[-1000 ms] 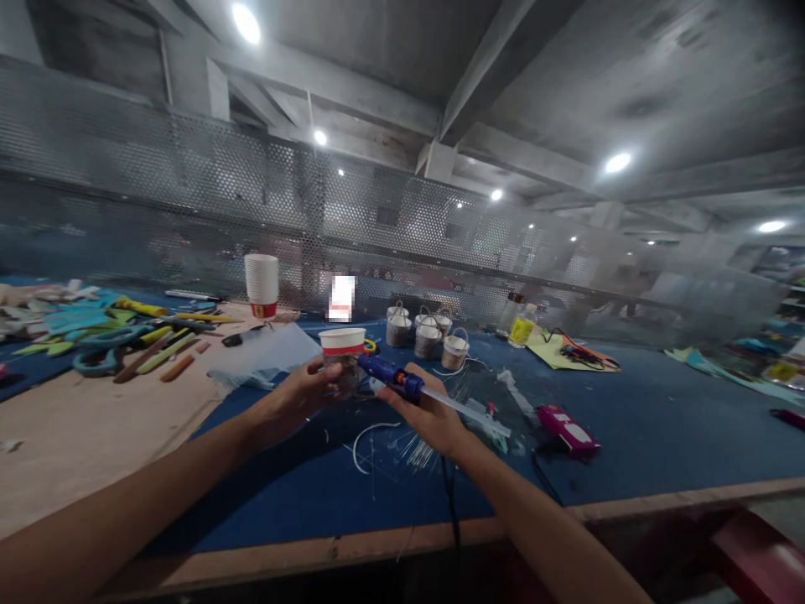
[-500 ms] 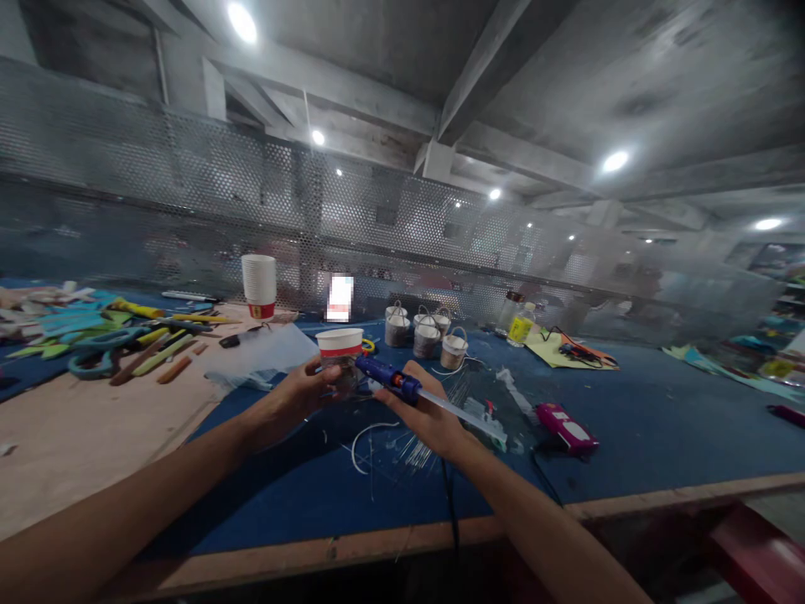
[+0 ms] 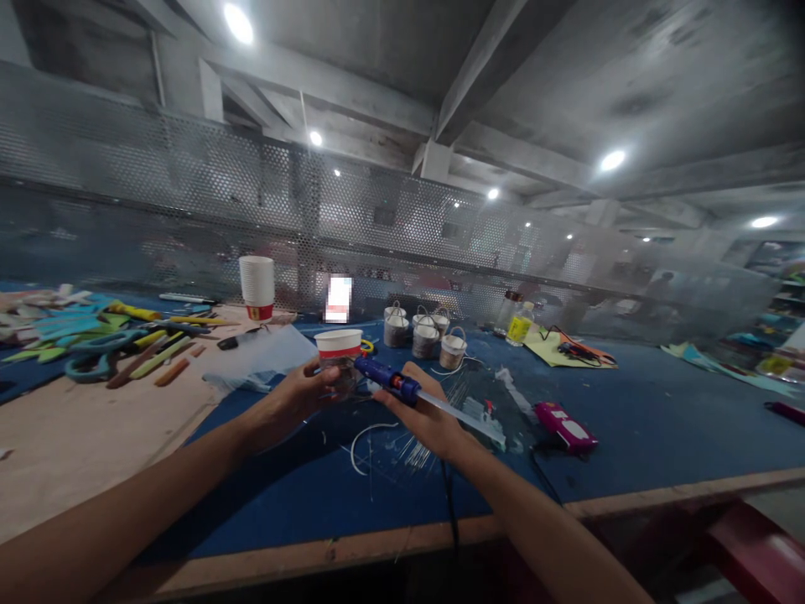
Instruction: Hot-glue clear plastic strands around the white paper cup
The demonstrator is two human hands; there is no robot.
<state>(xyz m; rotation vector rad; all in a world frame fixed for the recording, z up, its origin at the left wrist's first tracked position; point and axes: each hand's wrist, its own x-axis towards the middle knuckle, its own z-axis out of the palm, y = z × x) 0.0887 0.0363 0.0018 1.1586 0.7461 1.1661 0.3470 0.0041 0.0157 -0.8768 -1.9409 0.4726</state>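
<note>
My left hand is closed around the side of a paper cup, white with a red band and a darker lower part. In my right hand is a blue hot glue gun, with a long clear glue stick jutting from its back toward me. The gun's front end is at the cup's right side; whether it touches cannot be made out. Just beyond my hands stand several small bucket-like cups with looped handles. Under my right hand lie thin loose strands and a curved white cord.
A stack of paper cups stands at the back left. Scissors and several pens and sticks lie left. To the right are a magenta box, a yellow-labelled bottle and yellow paper with cables. A perforated metal screen rises behind.
Almost nothing differs. The whole view has shifted very slightly, while both hands keep the cup and the glue gun in the same position against each other.
</note>
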